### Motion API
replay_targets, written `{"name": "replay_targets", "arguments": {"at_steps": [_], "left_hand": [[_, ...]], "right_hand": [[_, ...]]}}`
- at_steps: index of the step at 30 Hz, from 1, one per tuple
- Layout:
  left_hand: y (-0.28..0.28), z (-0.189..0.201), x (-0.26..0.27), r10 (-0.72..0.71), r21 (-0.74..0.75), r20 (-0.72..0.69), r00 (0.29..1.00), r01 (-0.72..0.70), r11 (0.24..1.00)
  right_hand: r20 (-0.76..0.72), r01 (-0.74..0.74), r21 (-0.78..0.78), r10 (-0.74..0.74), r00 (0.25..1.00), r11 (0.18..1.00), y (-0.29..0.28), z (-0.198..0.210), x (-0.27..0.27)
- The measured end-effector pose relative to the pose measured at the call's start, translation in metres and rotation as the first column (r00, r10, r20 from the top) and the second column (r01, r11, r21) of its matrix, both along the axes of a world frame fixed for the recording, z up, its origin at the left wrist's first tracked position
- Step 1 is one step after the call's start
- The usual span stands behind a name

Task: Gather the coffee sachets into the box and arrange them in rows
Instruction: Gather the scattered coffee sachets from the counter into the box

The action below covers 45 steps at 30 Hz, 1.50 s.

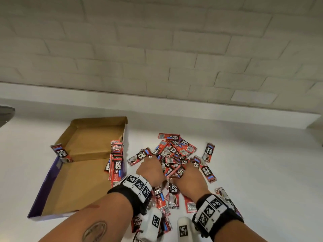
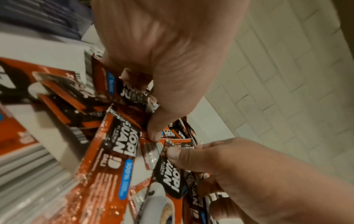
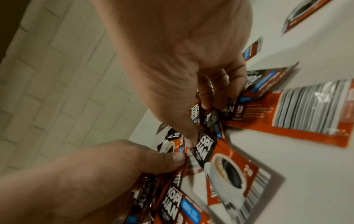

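A heap of red and black coffee sachets lies on the white counter, to the right of the open cardboard box. Both hands are down in the heap, close together. My left hand has its fingers curled round a few sachets, its thumb pressing down. My right hand pinches a sachet between thumb and fingers. Several sachets stand on edge along the box's right wall. One sachet leans on the box's left wall.
The counter runs back to a pale brick wall. Single sachets lie apart from the heap at the right and by my right wrist. More lie under my forearms. A grey object shows at the far left edge.
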<state>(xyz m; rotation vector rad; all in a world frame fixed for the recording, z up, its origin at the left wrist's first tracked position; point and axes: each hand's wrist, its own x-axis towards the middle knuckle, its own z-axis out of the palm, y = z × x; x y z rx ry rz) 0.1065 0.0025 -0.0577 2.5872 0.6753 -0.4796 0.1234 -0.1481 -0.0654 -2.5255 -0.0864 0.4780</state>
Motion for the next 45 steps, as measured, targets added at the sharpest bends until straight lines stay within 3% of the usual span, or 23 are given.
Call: {"name": "replay_targets", "arguments": {"at_steps": [3,8,15,19,24,27,30,33,36,41,45], "left_hand": [[0.004,0.001,-0.003,-0.018,-0.033,-0.011,1.0,0.018,0.999],[0.011,0.003,-0.005,-0.141,-0.01,0.09,0.986,0.142,0.99],[0.007,0.005,-0.003,-0.182,0.02,0.172,0.968,0.182,0.983],[0.011,0.01,-0.002,-0.13,-0.021,0.174,0.976,0.136,0.991],[0.033,0.03,-0.013,0.064,-0.248,0.243,0.968,-0.002,0.969],[0.051,0.039,-0.024,0.26,-0.439,0.335,0.906,-0.095,0.894],[0.062,0.049,-0.031,0.399,-0.642,0.381,0.834,-0.072,0.763],[0.062,0.056,-0.029,0.398,-0.777,0.317,0.861,-0.005,0.629],[0.051,0.059,-0.028,0.339,-0.803,0.283,0.897,0.028,0.596],[0.026,0.052,-0.028,0.415,-0.862,0.201,0.887,-0.041,0.506],[0.012,0.05,-0.031,0.491,-0.868,0.149,0.858,-0.125,0.481]], "right_hand": [[-0.02,0.016,0.034,-0.016,1.0,0.999,-0.001,-0.002,0.005],[-0.034,0.047,0.112,-0.043,0.998,0.993,-0.011,0.001,0.013],[-0.107,0.02,0.135,-0.006,0.994,0.991,-0.01,0.0,0.015],[-0.144,0.046,0.259,-0.008,0.99,0.965,-0.016,0.009,0.016],[-0.153,0.151,0.427,-0.094,0.984,0.891,-0.027,0.033,0.018],[-0.149,0.192,0.472,-0.137,0.979,0.86,-0.029,0.038,0.019],[-0.172,0.219,0.558,-0.147,0.974,0.8,-0.027,0.041,0.02],[-0.098,0.178,0.597,-0.149,0.984,0.782,-0.019,0.048,0.014],[-0.086,0.172,0.678,-0.156,0.984,0.715,-0.009,0.051,0.008],[-0.292,0.317,0.777,-0.134,0.947,0.544,0.007,0.052,-0.002],[-0.431,0.419,0.749,-0.103,0.897,0.514,0.004,0.047,0.001]]}}
